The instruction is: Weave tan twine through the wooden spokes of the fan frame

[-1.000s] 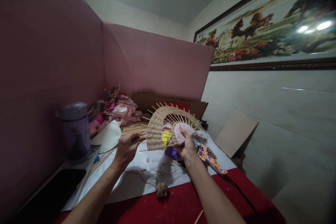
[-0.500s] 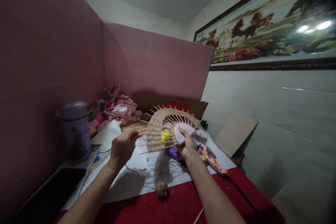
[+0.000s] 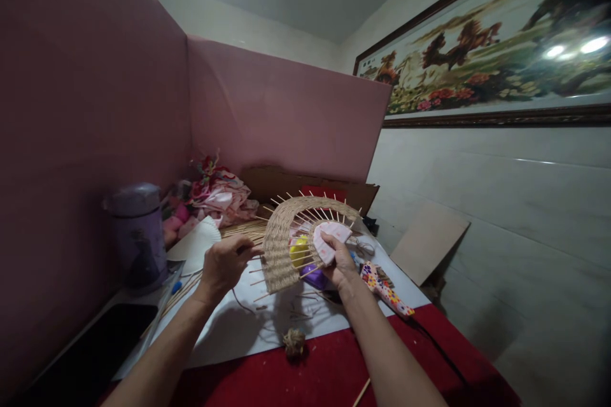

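A fan-shaped frame of thin sticks, woven with a broad band of tan twine (image 3: 281,248), is held up over the table. My right hand (image 3: 342,264) grips it at its pink half-round cloth centre (image 3: 329,243), thumb on top. At the fan's left edge, my left hand (image 3: 226,267) is closed in a pinch, its fingertips close to the stick ends. Twine (image 3: 243,305) hangs below that hand toward a small twine ball (image 3: 294,342) near the red cloth. What lies inside the left fingers is mostly hidden.
Behind the fan are a yellow object (image 3: 298,251) and a purple object (image 3: 314,276). A flower-patterned glue gun (image 3: 386,289) lies at right. On the left stand a lilac tumbler (image 3: 138,238), white pleated paper (image 3: 198,245) and a dark phone-like slab (image 3: 105,343). Cardboard (image 3: 267,179) borders the back.
The fan has tilted and shifted slightly left and down at its left edge. My left hand has moved a little toward its stick ends, and the hanging twine has shifted.
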Demonstrator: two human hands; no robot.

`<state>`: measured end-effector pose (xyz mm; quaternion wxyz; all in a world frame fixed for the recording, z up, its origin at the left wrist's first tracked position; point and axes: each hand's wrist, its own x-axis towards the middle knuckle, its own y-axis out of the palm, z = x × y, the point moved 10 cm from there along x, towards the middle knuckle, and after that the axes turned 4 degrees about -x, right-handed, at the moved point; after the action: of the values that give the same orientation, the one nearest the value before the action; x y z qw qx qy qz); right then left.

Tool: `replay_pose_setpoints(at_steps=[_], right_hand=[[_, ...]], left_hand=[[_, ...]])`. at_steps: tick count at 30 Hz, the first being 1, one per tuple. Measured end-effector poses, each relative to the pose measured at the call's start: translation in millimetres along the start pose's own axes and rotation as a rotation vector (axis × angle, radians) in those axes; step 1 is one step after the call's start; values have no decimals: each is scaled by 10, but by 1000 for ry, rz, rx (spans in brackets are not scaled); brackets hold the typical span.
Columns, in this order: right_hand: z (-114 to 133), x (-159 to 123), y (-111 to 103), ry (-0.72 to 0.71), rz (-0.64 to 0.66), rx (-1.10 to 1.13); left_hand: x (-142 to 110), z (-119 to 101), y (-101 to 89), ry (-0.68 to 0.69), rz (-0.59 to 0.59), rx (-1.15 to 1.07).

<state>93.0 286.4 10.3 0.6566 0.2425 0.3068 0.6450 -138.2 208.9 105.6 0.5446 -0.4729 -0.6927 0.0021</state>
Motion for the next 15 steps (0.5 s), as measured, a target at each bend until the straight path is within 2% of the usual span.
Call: replay_pose_setpoints(at_steps=[4, 8, 11, 15], right_hand=[[-55, 8, -53, 56, -40, 26], [-116, -26, -25, 121, -42, 37], [-118, -49, -19, 124, -51, 35], [-133, -51, -6, 130, -35, 35]], left_hand=[[2, 40, 0, -13, -30, -94], [-1, -5, -61, 20, -114, -213], [-10, -60, -116, 28, -155, -271], [-40, -55, -169, -28, -208, -327]])
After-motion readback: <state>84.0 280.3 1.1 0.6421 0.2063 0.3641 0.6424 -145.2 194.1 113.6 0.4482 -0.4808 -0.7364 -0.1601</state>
